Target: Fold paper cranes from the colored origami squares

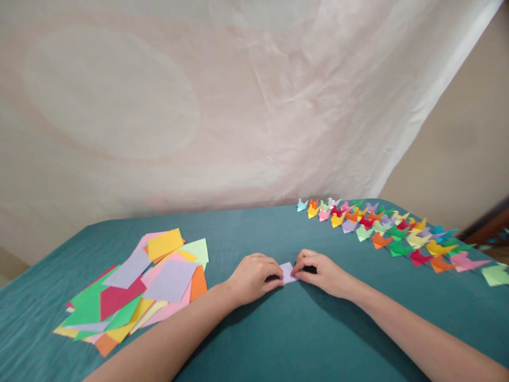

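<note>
A small lavender piece of paper (288,272) lies at the middle of the teal cloth, between my two hands. My left hand (256,277) pinches its left edge, fingers curled and thumb underneath toward me. On the opposite side, my right hand (318,270) grips the right edge between thumb and fingertips. How the paper is folded is too small to make out, and its edges are partly covered by my fingers.
Left of my left forearm lies a loose pile of coloured paper sheets (170,281). Rows of folded paper birds (382,241) stand along the right side of the teal-covered table (246,228). A pale hanging cloth (238,106) drops behind the table.
</note>
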A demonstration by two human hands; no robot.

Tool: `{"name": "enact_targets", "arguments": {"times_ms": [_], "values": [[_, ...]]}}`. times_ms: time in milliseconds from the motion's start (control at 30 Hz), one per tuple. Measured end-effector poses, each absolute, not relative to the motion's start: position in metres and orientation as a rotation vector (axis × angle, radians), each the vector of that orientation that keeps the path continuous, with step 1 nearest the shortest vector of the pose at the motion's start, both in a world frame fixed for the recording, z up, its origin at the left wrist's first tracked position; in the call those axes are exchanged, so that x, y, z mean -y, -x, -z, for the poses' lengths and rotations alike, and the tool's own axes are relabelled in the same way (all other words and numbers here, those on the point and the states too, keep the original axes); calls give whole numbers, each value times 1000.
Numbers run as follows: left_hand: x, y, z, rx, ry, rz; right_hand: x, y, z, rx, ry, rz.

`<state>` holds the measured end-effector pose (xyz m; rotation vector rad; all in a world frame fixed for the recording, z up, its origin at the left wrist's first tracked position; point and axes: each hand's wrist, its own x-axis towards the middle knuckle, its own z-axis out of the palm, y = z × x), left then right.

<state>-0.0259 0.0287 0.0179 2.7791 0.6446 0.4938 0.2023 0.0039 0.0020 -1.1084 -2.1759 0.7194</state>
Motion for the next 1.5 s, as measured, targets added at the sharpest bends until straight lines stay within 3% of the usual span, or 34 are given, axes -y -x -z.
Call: {"name": "enact_targets", "arguments": {"times_ms": [900,1500], "values": [[-27,26,-21,-670,-2744,-450,-6,-203,-1,2164,1112,-805],[-31,26,-11,-768,-2397,-604,-7,-204,-1,2164,1099,-813]]}}
